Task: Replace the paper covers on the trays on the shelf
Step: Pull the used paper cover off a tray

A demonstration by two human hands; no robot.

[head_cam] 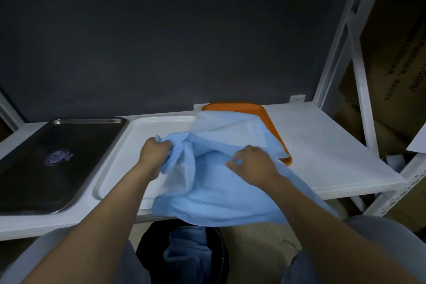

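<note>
Stripping looks under way: left hand [154, 151] clenches a bunched corner of the blue paper cover [212, 191], right hand [253, 166] pinches a fold, lifting it off the orange tray [274, 127] — next, probably, a drop into the bin [141, 250] below.

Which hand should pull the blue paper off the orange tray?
Probably the left hand: it grips a bunched edge of the blue paper. The right hand lies on top, its hold unclear.

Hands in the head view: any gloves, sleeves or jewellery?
No gloves: the left hand and the right hand are bare, with no ring or watch showing. Both forearms are uncovered as far as the picture reaches. Grey clothing shows by the bottom corners; which garment is unclear.
</note>
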